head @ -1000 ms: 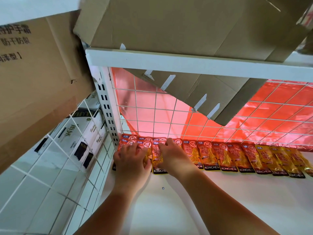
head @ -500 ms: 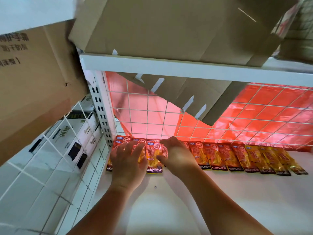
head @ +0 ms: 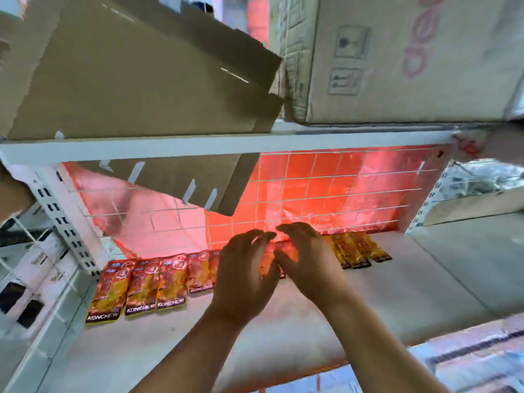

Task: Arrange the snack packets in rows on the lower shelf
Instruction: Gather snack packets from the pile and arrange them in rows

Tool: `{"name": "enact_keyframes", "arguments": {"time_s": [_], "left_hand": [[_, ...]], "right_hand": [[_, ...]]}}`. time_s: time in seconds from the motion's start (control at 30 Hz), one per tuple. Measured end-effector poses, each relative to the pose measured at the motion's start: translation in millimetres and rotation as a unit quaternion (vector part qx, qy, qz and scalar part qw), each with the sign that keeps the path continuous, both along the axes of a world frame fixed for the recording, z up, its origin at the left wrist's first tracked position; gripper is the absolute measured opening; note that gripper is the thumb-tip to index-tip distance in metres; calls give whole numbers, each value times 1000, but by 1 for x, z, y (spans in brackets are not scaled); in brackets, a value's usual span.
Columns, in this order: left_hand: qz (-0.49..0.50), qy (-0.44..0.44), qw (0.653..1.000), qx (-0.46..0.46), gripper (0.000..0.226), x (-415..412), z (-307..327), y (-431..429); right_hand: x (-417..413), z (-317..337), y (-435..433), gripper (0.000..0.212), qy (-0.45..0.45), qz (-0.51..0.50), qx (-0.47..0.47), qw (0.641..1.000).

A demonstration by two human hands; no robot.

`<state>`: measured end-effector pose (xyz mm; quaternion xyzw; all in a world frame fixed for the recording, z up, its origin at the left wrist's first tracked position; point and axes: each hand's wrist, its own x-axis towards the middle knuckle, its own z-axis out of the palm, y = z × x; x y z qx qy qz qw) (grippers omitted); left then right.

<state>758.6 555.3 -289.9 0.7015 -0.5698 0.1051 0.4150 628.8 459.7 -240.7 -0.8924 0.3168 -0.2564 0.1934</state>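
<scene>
1. The fingers (head: 256, 236) of the left hand (head: 243, 270) and right hand (head: 310, 262) are seen loosely spread, with nothing gripped; contact beneath is lost to blur.
2. The snack packets (head: 141, 282) are laid in a row at the back of the lower shelf (head: 326, 316), the middle ones hidden by both hands.

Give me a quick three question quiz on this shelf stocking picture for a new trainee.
1. True or false: the snack packets lie in one row along the back of the lower shelf, by the wire grid.
2. Where are the left hand and right hand? A: at the row's left end. B: over the row's middle. C: at the row's right end.
3. Fill in: the lower edge of the leftmost snack packets reads ____.

Key: 1 true; 2 B; 3 KONCHEW.
</scene>
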Motion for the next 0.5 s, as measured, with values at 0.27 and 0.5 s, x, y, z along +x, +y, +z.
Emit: {"name": "enact_keyframes", "arguments": {"time_s": [0.27, 0.5], "left_hand": [[-118, -29, 990, -65, 48, -161, 91, -79], [-172, -55, 977, -113, 51, -307, 181, -126]], "right_hand": [[-191, 87, -41, 54, -99, -85, -83, 988], [-377, 172, -47, 48, -123, -197, -181, 956]]}}
